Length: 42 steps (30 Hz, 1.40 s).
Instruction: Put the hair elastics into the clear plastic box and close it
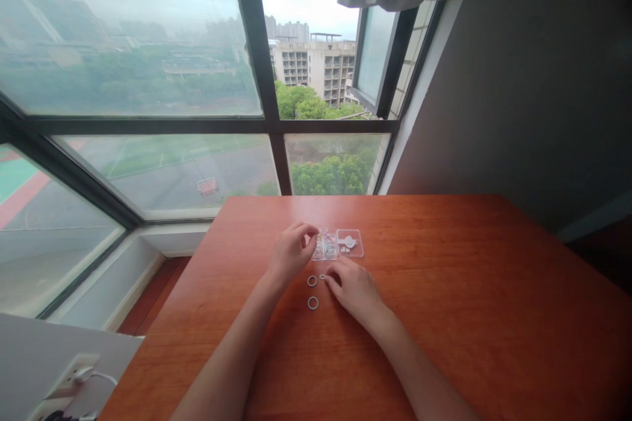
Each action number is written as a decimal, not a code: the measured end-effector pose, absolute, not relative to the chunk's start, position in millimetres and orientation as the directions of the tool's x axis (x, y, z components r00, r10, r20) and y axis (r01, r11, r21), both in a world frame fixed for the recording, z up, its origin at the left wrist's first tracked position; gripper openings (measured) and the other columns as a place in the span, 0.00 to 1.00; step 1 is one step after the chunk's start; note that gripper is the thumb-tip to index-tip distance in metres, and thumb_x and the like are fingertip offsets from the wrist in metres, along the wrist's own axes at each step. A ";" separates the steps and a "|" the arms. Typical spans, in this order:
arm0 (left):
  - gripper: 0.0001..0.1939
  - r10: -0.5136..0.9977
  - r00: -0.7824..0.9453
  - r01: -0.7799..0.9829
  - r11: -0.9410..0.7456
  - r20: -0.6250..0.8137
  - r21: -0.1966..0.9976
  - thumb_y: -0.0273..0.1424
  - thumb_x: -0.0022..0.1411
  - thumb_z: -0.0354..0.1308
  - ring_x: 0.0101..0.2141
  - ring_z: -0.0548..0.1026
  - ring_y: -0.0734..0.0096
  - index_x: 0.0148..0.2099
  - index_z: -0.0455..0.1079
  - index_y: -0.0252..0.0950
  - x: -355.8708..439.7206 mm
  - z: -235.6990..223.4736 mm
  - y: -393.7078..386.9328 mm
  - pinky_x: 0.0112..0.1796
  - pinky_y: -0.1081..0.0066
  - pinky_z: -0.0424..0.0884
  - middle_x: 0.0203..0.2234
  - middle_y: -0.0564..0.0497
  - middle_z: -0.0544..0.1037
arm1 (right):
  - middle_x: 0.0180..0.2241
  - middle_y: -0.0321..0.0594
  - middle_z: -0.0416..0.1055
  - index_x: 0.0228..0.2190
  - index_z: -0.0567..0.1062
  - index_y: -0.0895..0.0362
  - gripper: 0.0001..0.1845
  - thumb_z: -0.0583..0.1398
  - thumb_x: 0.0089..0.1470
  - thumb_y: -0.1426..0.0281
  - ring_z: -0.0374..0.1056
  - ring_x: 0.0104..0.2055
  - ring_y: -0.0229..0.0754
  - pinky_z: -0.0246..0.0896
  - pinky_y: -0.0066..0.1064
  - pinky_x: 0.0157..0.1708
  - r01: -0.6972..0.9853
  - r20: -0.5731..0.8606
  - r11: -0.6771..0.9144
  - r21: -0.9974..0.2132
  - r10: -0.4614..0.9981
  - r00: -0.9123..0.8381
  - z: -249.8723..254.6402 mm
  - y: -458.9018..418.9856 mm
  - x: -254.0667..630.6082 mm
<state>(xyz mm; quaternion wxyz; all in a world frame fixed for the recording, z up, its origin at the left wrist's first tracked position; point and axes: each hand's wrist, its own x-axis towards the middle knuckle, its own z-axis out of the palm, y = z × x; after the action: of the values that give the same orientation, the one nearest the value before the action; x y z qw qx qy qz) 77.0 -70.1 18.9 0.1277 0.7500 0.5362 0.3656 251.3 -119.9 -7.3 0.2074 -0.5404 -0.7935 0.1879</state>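
Note:
A small clear plastic box (324, 251) lies open on the table, with several rings in its compartments. Its lid (358, 251) extends to the right and has a white label and small white bits on it. My left hand (292, 248) is at the box's left side, thumb and fingertips pinched over it; what they hold, if anything, is too small to make out. Between the fingertips of my right hand (356, 286) is a small pale ring (322, 277), just above the tabletop. Left of it lies one larger ring (309, 281), with another ring (316, 303) nearer to me.
The reddish-brown wooden table (474, 302) reaches to a window (162, 177) at the back and left. A grey wall (513, 99) rises on the right. A wall socket (79, 375) with a white plug is at the lower left, below table height.

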 end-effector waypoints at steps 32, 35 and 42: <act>0.06 0.902 0.191 0.708 -0.400 0.387 0.582 0.26 0.60 0.54 0.25 0.69 0.76 0.36 0.72 0.38 75.8 22.6 -71.5 0.30 0.75 0.65 0.30 0.53 0.74 | 0.31 0.31 0.75 0.29 0.79 0.51 0.03 0.64 0.50 0.71 0.69 0.34 0.37 0.57 0.24 0.33 0.522 0.058 0.528 -0.669 0.738 -0.672 16.5 -129.4 264.4; 0.06 0.902 0.192 0.713 -0.399 0.386 0.576 0.25 0.60 0.54 0.25 0.69 0.76 0.36 0.72 0.38 75.6 23.1 -71.3 0.30 0.75 0.65 0.29 0.53 0.74 | 0.30 0.31 0.75 0.28 0.79 0.51 0.05 0.62 0.51 0.73 0.69 0.34 0.37 0.56 0.25 0.33 0.534 0.053 0.563 -0.631 0.718 -0.694 16.1 -130.1 263.1; 0.06 0.904 0.189 0.715 -0.395 0.384 0.578 0.26 0.60 0.54 0.25 0.69 0.77 0.36 0.72 0.37 74.3 20.3 -70.0 0.29 0.76 0.65 0.30 0.53 0.74 | 0.36 0.36 0.73 0.31 0.74 0.54 0.05 0.58 0.58 0.69 0.69 0.36 0.39 0.54 0.27 0.32 0.734 0.012 0.521 -0.436 0.819 -0.574 10.1 -125.7 261.6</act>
<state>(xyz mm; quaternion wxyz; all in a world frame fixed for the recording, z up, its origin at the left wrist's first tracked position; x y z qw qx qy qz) 74.3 -70.0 20.3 0.1357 0.7589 0.5331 0.3485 261.6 -125.7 10.1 0.1084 -0.4484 -0.8653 0.1959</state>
